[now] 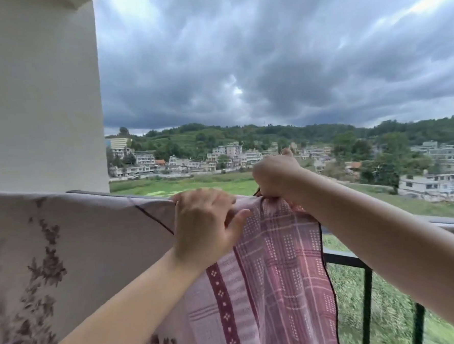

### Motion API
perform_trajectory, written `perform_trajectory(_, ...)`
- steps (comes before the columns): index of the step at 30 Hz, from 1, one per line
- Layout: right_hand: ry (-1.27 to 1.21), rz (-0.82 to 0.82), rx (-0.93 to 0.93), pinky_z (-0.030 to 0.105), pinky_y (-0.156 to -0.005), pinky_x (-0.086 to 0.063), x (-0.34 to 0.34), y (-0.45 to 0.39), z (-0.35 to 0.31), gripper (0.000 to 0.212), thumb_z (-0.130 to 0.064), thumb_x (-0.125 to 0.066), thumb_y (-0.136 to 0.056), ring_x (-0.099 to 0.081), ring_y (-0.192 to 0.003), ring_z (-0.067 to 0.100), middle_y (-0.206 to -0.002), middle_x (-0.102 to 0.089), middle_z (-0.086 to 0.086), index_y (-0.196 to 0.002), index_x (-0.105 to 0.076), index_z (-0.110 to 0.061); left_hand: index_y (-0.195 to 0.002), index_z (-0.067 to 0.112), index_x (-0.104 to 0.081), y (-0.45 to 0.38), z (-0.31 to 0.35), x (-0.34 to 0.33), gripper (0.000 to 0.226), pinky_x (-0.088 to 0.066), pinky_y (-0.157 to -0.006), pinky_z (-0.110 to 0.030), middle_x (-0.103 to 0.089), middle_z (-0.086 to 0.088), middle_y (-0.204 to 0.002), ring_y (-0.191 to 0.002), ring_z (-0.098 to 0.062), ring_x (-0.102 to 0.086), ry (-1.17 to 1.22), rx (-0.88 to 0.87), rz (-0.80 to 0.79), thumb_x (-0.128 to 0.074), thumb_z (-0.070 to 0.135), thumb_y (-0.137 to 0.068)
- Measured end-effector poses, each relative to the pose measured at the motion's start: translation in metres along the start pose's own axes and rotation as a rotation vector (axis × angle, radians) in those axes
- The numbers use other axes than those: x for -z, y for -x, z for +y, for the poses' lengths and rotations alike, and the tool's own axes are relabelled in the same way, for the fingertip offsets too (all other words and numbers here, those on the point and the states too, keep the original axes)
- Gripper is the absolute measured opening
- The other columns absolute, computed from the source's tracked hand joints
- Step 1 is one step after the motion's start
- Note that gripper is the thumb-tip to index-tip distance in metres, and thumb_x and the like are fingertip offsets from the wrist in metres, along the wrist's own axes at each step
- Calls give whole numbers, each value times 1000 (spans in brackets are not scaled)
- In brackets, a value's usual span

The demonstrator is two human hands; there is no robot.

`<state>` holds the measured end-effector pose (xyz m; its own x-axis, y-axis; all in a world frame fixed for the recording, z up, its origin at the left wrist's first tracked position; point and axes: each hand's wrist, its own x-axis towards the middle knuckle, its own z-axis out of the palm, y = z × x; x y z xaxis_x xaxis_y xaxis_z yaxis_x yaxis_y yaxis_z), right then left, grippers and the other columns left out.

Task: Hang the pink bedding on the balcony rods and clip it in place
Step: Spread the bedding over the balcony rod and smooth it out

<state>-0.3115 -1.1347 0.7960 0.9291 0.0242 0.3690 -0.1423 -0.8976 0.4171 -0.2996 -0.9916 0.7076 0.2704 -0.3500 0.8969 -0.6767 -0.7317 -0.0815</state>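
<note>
The pink bedding point(274, 275) hangs over the dark balcony rod point(131, 194), its pale floral side to the left and its checked pink side in the middle. My left hand point(205, 226) grips the fabric's top fold on the rod, thumb underneath. Just to the right, my right hand point(276, 176) is curled over the bunched corner of the bedding at the rod, and something dark shows under its fingers. Whether that is a clip I cannot tell.
A white pillar point(38, 98) stands at the left, right beside the rod's end. The black railing point(366, 291) with vertical bars runs lower right. Beyond lie a green field, buildings and a cloudy sky.
</note>
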Motion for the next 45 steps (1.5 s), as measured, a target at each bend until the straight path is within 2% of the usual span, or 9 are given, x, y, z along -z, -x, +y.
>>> perform_trajectory(5, -180, 50, -49, 44, -96, -35, 1, 32, 24, 36, -39, -61, -81, -56, -92, 23, -104, -66, 7, -84, -58, -3, -92, 11, -72, 1, 16, 5, 44, -53, -71, -44, -76, -4, -85, -76, -27, -71, 99, -63, -223, -46, 43, -77)
perform_trajectory(10, -206, 883, -188, 35, -78, -27, -47, 127, 17, 38, -45, -53, -78, -55, -80, 22, -73, -69, 4, -73, -69, -11, -73, 5, -73, 2, 32, 2, 8, -51, -61, -43, -63, -15, -68, -67, -33, -61, 129, -50, -54, -73, -1, -68)
perform_trajectory(14, -181, 593, -403, 32, -69, -21, -98, 171, -31, 59, -68, -42, -65, -55, -71, 19, -64, -63, -1, -64, -66, -14, -66, 3, -72, -1, 41, 8, 9, -53, -57, -39, -62, -12, -54, -51, -27, -61, 167, -72, -28, -71, -6, -67)
perform_trajectory(18, -423, 362, -551, 33, -72, -28, -118, 161, -78, 32, -52, -66, -68, -57, -73, 21, -68, -66, -4, -60, -69, -20, -72, -3, -71, -4, 37, 10, 8, -57, -58, -48, -67, -20, -61, -57, -31, -65, 235, -70, -81, -64, -4, -76)
perform_trajectory(21, -684, 340, -654, 31, -71, -12, -118, 154, -83, 25, -22, -49, -88, -50, -92, 21, -90, -68, -1, -81, -72, -17, -93, 0, -70, -5, 36, 16, 17, -56, -72, -49, -71, -22, -81, -75, -35, -67, 215, -142, -169, -58, -1, -81)
perform_trajectory(25, -576, 565, -660, 31, -67, -11, -99, 182, -45, 22, -10, -58, -80, -54, -74, 25, -66, -67, 3, -62, -70, -11, -125, 17, -55, -2, 36, 21, 41, -52, -79, -42, -65, -18, -98, -88, -34, -63, 87, -221, -283, -59, 15, -84)
perform_trajectory(32, 94, 812, -562, 31, -65, -17, 6, 188, 51, 10, 1, -67, -49, -57, -63, 23, -48, -60, 0, -50, -65, -8, -53, 9, -64, -28, 71, 17, 20, -43, -31, -23, -55, -6, -47, -34, -21, -54, -32, -176, -132, -84, 3, -52)
perform_trajectory(38, 177, 721, -534, 32, -66, -19, 11, 164, 100, 17, 3, -73, -47, -59, -68, 24, -48, -58, 1, -46, -59, -6, -109, -4, -54, -69, 103, 1, 27, -50, -70, -39, -60, -25, -106, -88, -37, -63, 260, 87, -58, -32, -1, -92)
perform_trajectory(45, -127, 436, -480, 36, -87, -37, -10, 136, 123, 18, -2, -47, -77, -59, -87, 29, -90, -65, 15, -83, -64, -2, -112, 1, -55, -77, 105, -21, 27, -44, -76, -33, -64, -21, -105, -95, -32, -59, 457, 87, -418, -48, 15, -90)
